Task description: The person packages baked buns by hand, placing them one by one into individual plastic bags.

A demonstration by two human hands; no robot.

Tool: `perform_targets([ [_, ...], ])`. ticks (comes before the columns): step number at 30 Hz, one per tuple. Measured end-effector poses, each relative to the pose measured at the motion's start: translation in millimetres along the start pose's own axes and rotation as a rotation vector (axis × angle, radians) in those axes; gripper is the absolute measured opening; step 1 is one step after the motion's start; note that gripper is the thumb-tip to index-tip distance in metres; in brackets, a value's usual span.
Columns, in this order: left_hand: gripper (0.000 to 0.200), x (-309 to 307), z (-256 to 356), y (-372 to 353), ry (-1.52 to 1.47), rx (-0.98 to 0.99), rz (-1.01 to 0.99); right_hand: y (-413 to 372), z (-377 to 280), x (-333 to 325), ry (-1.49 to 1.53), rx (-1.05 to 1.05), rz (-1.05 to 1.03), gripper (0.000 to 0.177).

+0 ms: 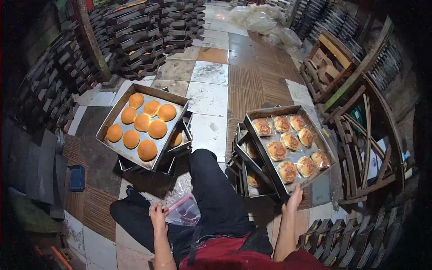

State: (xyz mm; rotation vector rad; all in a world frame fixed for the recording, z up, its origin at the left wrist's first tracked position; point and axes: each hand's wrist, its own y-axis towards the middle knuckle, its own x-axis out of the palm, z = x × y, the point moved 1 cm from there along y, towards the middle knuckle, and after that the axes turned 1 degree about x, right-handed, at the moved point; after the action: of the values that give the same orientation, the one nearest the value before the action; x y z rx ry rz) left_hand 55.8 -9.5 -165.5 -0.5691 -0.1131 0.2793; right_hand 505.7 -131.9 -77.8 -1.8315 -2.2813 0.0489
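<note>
My left hand (pixel 158 217) is closed in a pinch at the edge of a clear plastic bag (pixel 185 212) with a pink strip, which lies over my lap. My right hand (pixel 292 202) grips the near edge of a metal baking tray (pixel 334 158). In that tray sit several browned buns (pixel 276 150) in clear wrappers. On the left, another baking tray (pixel 104 122) holds several plain golden buns (pixel 142 122), unwrapped. Both trays rest tilted on top of other stacked trays.
Tall stacks of dark trays (pixel 135 38) stand at the back left. A wooden crate (pixel 326 63) and a wooden frame with slats (pixel 373 180) are on the right. Plastic sheeting (pixel 258 22) lies at the back. A small dark blue box (pixel 77 177) is on the tiled floor (pixel 208 90).
</note>
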Motion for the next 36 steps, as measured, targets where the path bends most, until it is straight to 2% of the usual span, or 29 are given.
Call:
perform_targets([
  [2, 0.025, -4, 4, 1, -0.163, -0.037, 0.007, 0, 3, -10, -0.696, -0.351, 0.068, 0.056],
  [3, 0.025, -4, 5, -1, -0.18, -0.065, 0.042, 0, 8, -8, -0.69, -0.353, 0.058, 0.056],
  [5, 0.025, -6, 0, 3, -0.189, -0.057, 0.052, -30, -13, 5, -0.909, -0.845, -0.142, 0.057],
  [6, 0.025, -8, -5, 4, -0.19, -0.048, 0.052, -37, -22, 12, -0.92, -0.847, -0.148, 0.057],
  [8, 0.024, -5, -6, -3, -0.169, -0.034, 0.05, -46, -34, 31, -1.407, -1.168, -0.659, 0.058],
  [9, 0.024, -5, -1, -3, -0.143, 0.006, 0.033, -29, -13, 29, -1.285, -1.234, -0.635, 0.044],
  [10, 0.024, -7, 0, -5, -0.145, -0.004, 0.048, -15, 4, 23, -1.289, -1.234, -0.654, 0.044],
  [12, 0.022, -7, 2, -6, -0.203, -0.046, 0.05, 0, 24, 14, -1.334, -1.227, -0.688, 0.03],
  [14, 0.023, -6, 1, -5, -0.227, -0.047, 0.055, -10, 25, 27, -1.285, -1.256, -0.678, 0.027],
  [16, 0.025, -4, 2, -4, -0.205, -0.019, 0.047, -25, 37, 32, -1.38, -1.302, -0.576, 0.026],
  [21, 0.022, -2, 8, -8, -0.216, -0.026, 0.06, -44, 45, 37, -1.374, -1.226, -0.578, 0.023],
  [23, 0.022, 10, 13, -9, -0.112, 0.032, 0.092, -47, 23, 37, -1.12, -1.158, -0.644, 0.02],
  [24, 0.021, 19, 18, -8, -0.008, 0.095, 0.129, -48, 14, 29, -1.061, -1.12, -0.566, 0.031],
  [25, 0.02, 44, 36, -12, 0.023, 0.274, 0.127, -38, 18, 17, -0.955, -1.007, -0.334, 0.034],
  [26, 0.02, 77, 65, -24, -0.004, 0.332, 0.008, -24, 25, 1, -0.85, -0.885, -0.112, 0.037],
  [28, 0.02, 148, 109, -34, -0.008, 0.502, -0.316, 13, 37, -44, -1.025, -0.728, 0.353, 0.042],
  [29, 0.023, 184, 114, -27, 0.15, 0.531, -0.458, 28, 46, -65, -1.059, -0.54, 0.483, 0.041],
  [30, 0.025, 219, 132, -30, 0.232, 0.517, -0.626, 41, 53, -81, -1.065, -0.534, 0.491, 0.041],
  [32, 0.036, 297, 110, 0, 0.307, 0.58, -0.739, 62, 70, -102, -0.58, 0.063, 0.184, 0.042],
  [33, 0.042, 333, 83, 26, 0.448, 0.535, -0.738, 44, 53, -81, -0.376, 0.334, -0.011, 0.044],
  [36, 0.048, 387, 27, 56, 0.691, 0.578, -0.732, 50, 74, -80, -0.48, 0.317, 0.067, 0.046],
])
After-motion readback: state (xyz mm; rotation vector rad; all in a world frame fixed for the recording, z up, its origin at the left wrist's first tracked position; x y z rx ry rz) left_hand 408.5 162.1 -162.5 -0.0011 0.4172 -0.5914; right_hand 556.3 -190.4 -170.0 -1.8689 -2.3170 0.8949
